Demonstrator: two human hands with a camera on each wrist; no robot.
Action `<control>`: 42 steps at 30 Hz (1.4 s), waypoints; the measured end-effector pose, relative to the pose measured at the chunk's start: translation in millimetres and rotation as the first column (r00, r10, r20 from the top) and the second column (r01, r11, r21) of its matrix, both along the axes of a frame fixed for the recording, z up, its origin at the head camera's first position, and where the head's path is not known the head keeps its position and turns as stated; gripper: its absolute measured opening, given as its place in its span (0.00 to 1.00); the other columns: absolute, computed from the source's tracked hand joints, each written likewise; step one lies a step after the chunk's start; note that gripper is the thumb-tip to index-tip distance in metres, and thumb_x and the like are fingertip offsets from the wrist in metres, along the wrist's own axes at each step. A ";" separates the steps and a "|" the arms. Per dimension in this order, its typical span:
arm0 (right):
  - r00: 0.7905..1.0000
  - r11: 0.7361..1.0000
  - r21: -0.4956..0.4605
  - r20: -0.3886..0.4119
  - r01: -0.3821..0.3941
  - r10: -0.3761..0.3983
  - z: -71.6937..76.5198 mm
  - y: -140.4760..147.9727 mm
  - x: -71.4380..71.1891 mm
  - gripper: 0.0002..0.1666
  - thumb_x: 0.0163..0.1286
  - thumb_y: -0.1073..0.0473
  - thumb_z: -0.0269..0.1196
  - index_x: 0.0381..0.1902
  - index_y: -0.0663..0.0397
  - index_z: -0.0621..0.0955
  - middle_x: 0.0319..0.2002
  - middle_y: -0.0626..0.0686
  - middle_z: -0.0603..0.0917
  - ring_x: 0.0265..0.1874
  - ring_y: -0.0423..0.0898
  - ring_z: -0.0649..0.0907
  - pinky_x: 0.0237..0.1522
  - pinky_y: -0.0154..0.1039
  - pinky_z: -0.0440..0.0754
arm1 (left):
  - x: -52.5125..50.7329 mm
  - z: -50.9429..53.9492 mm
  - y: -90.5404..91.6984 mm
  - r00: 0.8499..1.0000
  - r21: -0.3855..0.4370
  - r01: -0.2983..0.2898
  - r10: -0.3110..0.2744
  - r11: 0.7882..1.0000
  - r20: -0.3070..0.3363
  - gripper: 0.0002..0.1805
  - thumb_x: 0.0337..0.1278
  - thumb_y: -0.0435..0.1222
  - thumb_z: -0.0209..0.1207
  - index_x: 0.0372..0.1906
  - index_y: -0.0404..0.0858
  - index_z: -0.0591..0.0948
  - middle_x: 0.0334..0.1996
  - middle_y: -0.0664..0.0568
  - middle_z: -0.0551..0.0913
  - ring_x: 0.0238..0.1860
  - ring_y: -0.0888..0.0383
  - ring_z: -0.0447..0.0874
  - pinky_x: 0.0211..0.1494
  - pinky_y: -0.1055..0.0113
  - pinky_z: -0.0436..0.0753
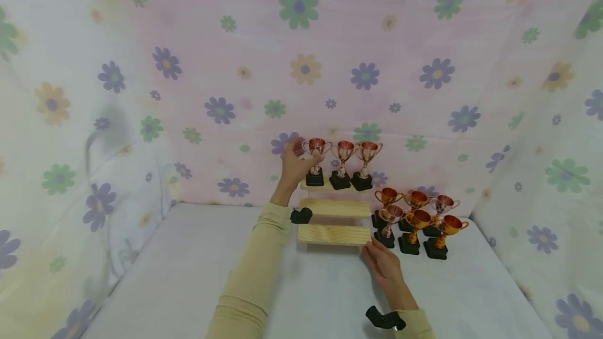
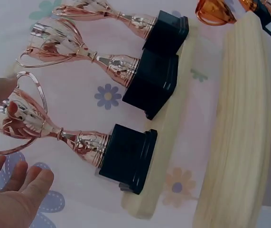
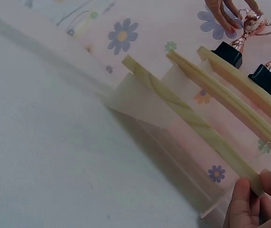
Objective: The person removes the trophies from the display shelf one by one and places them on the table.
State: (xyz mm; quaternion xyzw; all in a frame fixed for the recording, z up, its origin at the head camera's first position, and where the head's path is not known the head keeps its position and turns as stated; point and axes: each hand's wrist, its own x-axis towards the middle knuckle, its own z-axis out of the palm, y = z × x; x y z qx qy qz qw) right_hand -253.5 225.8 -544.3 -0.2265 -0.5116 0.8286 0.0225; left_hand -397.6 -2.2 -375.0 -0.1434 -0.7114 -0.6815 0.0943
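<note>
Three rose-gold trophy cups on black bases line the top step of a tiered wooden stand [image 1: 335,234]. My left hand [image 1: 296,164] is around the cup of the leftmost trophy [image 2: 126,154]. In the left wrist view its thumb and fingers are spread on either side of the bowl, with gaps showing. Beside it stand the middle trophy [image 2: 152,83] and the right trophy [image 1: 365,179]. Down at the front, my right hand [image 1: 386,268] pinches the right end of the lowest board [image 3: 197,123] between thumb and fingers. The two lower boards carry nothing.
Several gold and rose-gold trophies [image 1: 412,247] stand close together on the white table [image 1: 212,276], just right of the stand. Flower-patterned cloth [image 1: 254,30] hangs behind and at both sides. Each wrist wears a black strap mount [image 1: 383,319].
</note>
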 end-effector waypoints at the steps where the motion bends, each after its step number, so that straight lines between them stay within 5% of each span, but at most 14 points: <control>1: 1.000 1.000 0.004 -0.002 0.002 -0.002 0.2 -0.9 0.0 0.32 0.80 0.64 0.55 0.77 0.64 0.62 0.75 0.65 0.64 0.43 0.33 0.84 0.59 0.31 0.82 | -1.9 1.8 0.9 1.000 -0.008 0.004 -0.004 1.000 0.000 0.44 0.56 0.34 0.71 0.76 0.35 0.63 0.69 0.37 0.66 0.69 0.39 0.66 0.72 0.46 0.72; 8: 1.000 0.999 0.033 -0.010 0.001 -0.001 -0.9 -4.0 -0.3 0.32 0.78 0.65 0.56 0.76 0.66 0.63 0.74 0.67 0.65 0.44 0.35 0.84 0.59 0.32 0.82 | -6.8 4.9 4.2 0.999 -0.040 -0.005 0.003 0.999 -0.038 0.37 0.58 0.33 0.71 0.72 0.35 0.69 0.60 0.39 0.74 0.61 0.41 0.74 0.57 0.50 0.82; 15: 1.000 0.999 0.038 -0.020 -0.010 0.011 -0.8 -4.9 -1.6 0.32 0.79 0.64 0.56 0.76 0.66 0.62 0.75 0.67 0.64 0.48 0.37 0.83 0.61 0.33 0.81 | -8.9 -2.0 7.2 0.984 -0.021 -0.111 0.106 0.994 -0.142 0.26 0.59 0.31 0.70 0.62 0.34 0.77 0.45 0.40 0.80 0.44 0.46 0.82 0.40 0.66 0.83; 24: 1.000 0.999 0.040 -0.012 0.001 -0.001 -2.1 -4.5 -2.8 0.32 0.79 0.65 0.56 0.76 0.66 0.63 0.74 0.66 0.66 0.50 0.39 0.83 0.60 0.33 0.82 | -2.1 -10.5 -3.8 0.960 0.104 -0.174 0.192 0.979 -0.203 0.25 0.55 0.29 0.72 0.58 0.29 0.80 0.46 0.36 0.80 0.42 0.46 0.85 0.43 0.70 0.86; 31: 1.000 0.999 0.049 -0.010 0.001 0.000 -4.0 -1.0 -1.8 0.32 0.78 0.65 0.56 0.76 0.66 0.63 0.74 0.67 0.65 0.48 0.37 0.84 0.60 0.33 0.82 | 12.7 -17.6 -30.7 0.970 0.191 -0.069 0.111 0.979 -0.216 0.26 0.55 0.27 0.72 0.60 0.28 0.79 0.50 0.35 0.80 0.46 0.47 0.84 0.57 0.55 0.86; 38: 1.000 0.999 0.052 -0.013 -0.002 0.003 -3.4 2.4 -0.3 0.32 0.79 0.65 0.56 0.77 0.65 0.62 0.74 0.67 0.64 0.46 0.35 0.84 0.61 0.33 0.81 | 33.2 -27.5 -59.0 0.971 0.205 -0.100 0.140 0.974 -0.192 0.27 0.53 0.23 0.71 0.60 0.27 0.79 0.49 0.39 0.80 0.45 0.54 0.83 0.52 0.70 0.86; 42: 1.000 0.999 0.050 -0.016 0.003 -0.003 -2.9 2.1 0.4 0.32 0.79 0.65 0.56 0.76 0.66 0.62 0.74 0.67 0.64 0.44 0.34 0.84 0.59 0.31 0.82 | 34.4 -41.3 -69.1 0.971 0.200 -0.131 0.167 0.971 -0.174 0.26 0.50 0.22 0.71 0.57 0.27 0.80 0.47 0.41 0.80 0.40 0.60 0.83 0.47 0.75 0.86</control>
